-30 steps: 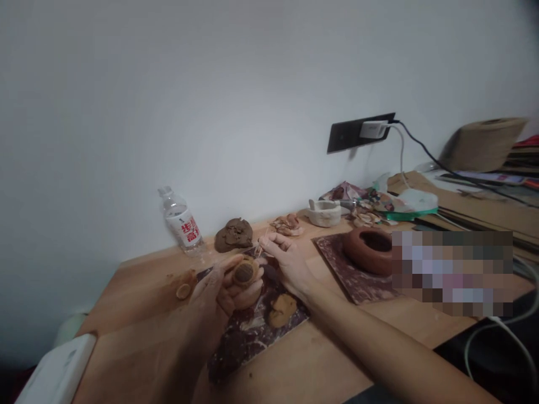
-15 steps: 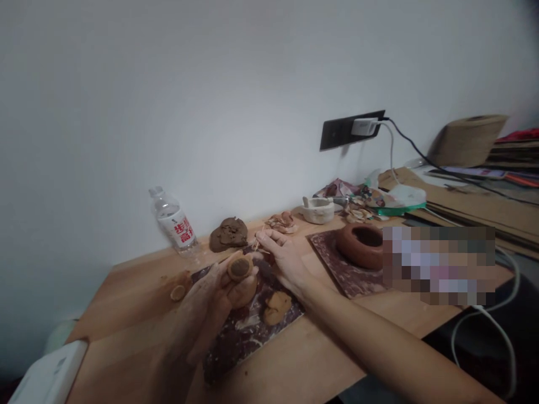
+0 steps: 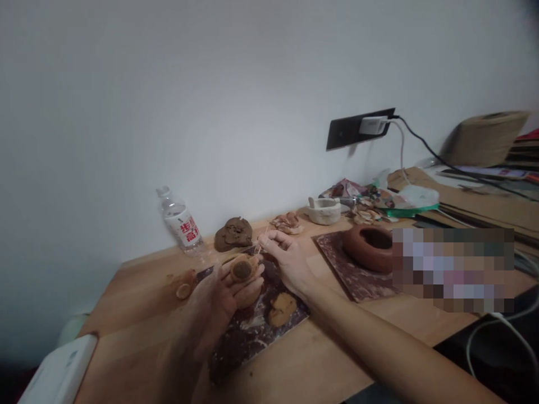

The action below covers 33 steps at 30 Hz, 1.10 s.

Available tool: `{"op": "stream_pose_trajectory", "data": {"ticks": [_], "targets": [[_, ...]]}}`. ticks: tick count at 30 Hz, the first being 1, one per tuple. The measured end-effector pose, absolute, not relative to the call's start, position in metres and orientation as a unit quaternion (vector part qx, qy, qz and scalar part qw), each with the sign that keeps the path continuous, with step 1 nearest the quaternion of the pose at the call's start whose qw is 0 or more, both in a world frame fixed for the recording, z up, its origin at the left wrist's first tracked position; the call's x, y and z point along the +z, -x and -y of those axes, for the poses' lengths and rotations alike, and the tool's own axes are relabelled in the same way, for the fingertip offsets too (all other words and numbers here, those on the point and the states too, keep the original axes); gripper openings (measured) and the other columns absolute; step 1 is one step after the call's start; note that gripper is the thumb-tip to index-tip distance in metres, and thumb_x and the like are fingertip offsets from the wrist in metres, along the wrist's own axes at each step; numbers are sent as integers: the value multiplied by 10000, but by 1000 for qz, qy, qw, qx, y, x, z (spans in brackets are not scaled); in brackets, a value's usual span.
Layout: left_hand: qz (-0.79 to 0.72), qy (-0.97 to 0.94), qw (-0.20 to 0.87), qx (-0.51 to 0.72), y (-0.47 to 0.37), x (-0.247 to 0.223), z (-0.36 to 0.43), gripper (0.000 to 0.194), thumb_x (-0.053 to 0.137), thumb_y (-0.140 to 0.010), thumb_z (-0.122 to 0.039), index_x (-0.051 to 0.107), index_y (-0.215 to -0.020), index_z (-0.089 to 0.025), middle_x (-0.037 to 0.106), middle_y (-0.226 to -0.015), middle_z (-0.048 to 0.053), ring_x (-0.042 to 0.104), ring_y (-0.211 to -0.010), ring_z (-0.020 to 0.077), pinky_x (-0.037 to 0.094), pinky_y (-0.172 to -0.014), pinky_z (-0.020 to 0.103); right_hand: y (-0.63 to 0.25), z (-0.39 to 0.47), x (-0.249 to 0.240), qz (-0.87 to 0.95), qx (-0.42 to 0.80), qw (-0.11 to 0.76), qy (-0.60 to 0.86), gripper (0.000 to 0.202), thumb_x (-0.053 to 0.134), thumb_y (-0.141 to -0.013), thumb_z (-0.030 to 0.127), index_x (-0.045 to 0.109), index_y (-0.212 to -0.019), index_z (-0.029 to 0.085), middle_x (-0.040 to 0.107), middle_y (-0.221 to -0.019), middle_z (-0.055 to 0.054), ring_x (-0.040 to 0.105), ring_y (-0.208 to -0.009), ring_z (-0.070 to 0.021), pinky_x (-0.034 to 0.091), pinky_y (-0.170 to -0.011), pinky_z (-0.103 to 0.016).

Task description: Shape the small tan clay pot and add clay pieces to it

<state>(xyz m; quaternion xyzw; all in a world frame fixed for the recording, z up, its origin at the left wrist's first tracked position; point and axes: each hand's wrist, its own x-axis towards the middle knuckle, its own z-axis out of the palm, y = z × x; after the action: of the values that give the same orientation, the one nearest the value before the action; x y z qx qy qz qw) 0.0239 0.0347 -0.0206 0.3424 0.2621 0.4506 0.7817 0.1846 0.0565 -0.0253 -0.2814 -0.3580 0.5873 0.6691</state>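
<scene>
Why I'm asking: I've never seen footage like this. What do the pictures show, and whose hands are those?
There's no robot: these are a person's bare hands, seen from a camera on that person's head, looking forward and down. The left hand holds a small round piece with a dark centre; the right hand pinches a thin pale sliver, too small to identify. On the wooden table are a dark board bearing a yellowish lump, a brown lump and a leaning bottle.

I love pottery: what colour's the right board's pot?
The pot is reddish brown; head view.
</scene>
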Motion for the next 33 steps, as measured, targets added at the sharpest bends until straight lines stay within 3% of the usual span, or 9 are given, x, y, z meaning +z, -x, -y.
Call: {"op": "stream_pose_trajectory", "data": {"ticks": [4,14,20,27,33], "targets": [[-263,-344,773,464,-26,-21,-32,362,585,-855,-437,726,-993,-134,724,-1089,136,645,-1077,325,405,-1045,519,-185,-53,-24,411,548,664,301,291,770,-666,419,601,-645,184,572,-612,43,496,-574,-97,402,-570,-232],[-257,-343,770,473,-31,-13,-27,350,726,-747,-410,753,-963,-135,749,-1034,114,681,-1015,280,534,-911,342,-183,-52,-27,430,544,653,305,265,758,-684,410,616,-666,186,573,-637,40,491,-594,-100,391,-586,-233],[-247,-340,772,478,-32,-13,-27,332,725,-752,-392,753,-962,-136,752,-1026,112,683,-1010,272,532,-914,342,-183,-53,-28,419,549,659,299,259,763,-679,407,626,-669,188,587,-646,37,492,-598,-102,392,-592,-238],[-256,-343,764,483,-30,-19,-28,343,657,-813,-417,739,-984,-131,744,-1049,122,671,-1036,291,407,-1057,468,-182,-53,-29,411,564,654,292,257,771,-677,393,630,-673,178,587,-648,38,495,-603,-97,386,-597,-232],[-230,-352,765,487,-30,-18,-29,363,682,-790,-415,737,-1002,-125,742,-1063,108,664,-1053,273,483,-990,380,-182,-53,-30,410,564,652,299,257,788,-658,384,640,-672,174,591,-639,40,495,-592,-93,377,-580,-226]]}}
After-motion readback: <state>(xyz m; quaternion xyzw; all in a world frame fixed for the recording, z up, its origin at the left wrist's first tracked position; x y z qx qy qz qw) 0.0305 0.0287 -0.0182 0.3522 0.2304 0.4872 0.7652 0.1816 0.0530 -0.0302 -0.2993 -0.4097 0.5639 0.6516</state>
